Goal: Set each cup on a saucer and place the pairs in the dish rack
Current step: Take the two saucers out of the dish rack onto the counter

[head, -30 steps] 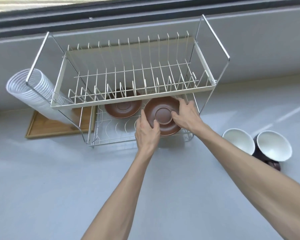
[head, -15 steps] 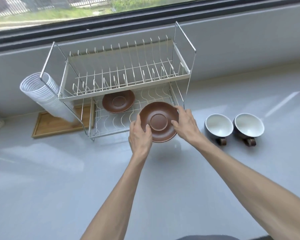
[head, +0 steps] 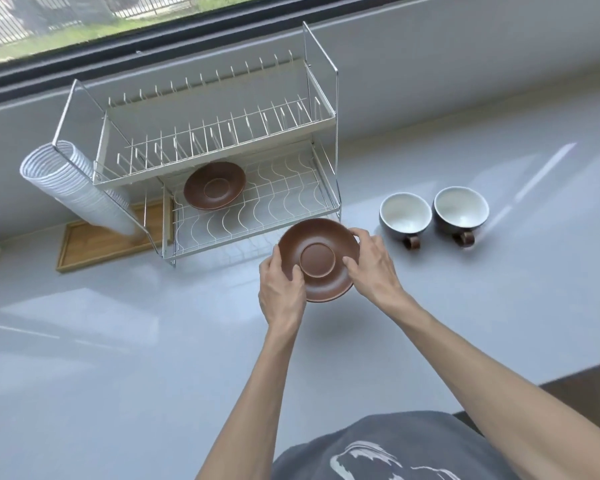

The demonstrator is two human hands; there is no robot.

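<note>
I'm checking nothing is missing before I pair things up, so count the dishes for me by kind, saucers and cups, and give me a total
Saucers: 2, one held by the left hand and right hand above the counter, one on the dish rack's lower shelf.
Cups: 2, side by side on the counter, left one, right one.
Total: 4

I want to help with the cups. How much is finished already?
Nothing is paired yet. Both hands, left hand and right hand, hold one brown saucer in front of the dish rack. The other saucer sits bare on its lower shelf. Both cups wait on the counter.
</note>
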